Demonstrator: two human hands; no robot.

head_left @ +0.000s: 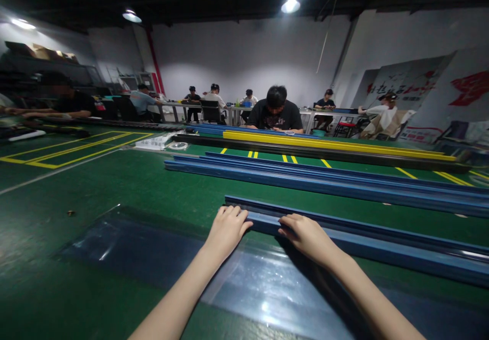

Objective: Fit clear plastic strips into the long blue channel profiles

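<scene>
A long blue channel-shaped profile [382, 248] lies lengthwise before me on the green surface, running off the right side of the view. My left hand [228, 230] is closed over its near left end, fingers on top and thumb at the front side. Farther right along the same profile, my right hand [305, 237] grips it with curled fingers. Under my forearms a transparent plastic sheet [275, 289] is spread out flat, shiny and lightly creased. The undersides of the profile and of my fingers are hidden.
Beyond lie more blue profiles [267, 177], then a black profile [305, 151] and a yellow one [336, 146]. A white printed packet [151, 142] sits at their left. A person [275, 113] bends over the far edge; several others sit at tables behind.
</scene>
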